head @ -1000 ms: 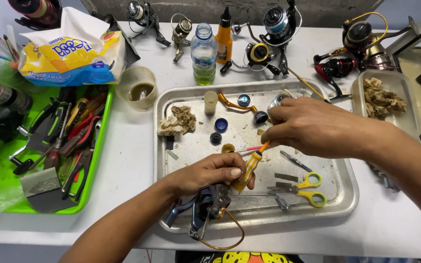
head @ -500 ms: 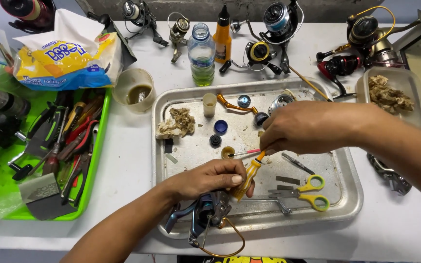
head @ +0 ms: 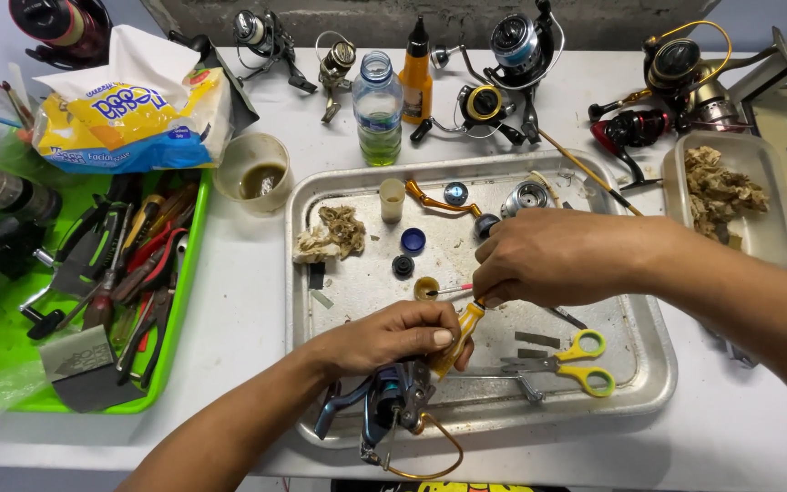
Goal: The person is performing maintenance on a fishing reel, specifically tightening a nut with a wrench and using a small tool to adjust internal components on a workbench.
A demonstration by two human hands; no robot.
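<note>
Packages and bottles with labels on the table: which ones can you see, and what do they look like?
Snack bag: far left, crumpled, yellow, blue and white.
Water bottle: behind the metal tray, clear with a green label.
Orange bottle: beside the water bottle, black pointed cap.

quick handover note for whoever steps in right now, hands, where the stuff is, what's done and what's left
Left hand: holds the blue fishing reel at the near edge of the metal tray.
Right hand: grips the yellow-handled screwdriver, which angles down to the reel.
On the tray: yellow scissors, blue cap, loose small parts, a wad of rag.
Done: reel parts already lie out on the tray.
Left: the reel remains under the tool, its loose parts not refitted.
</note>
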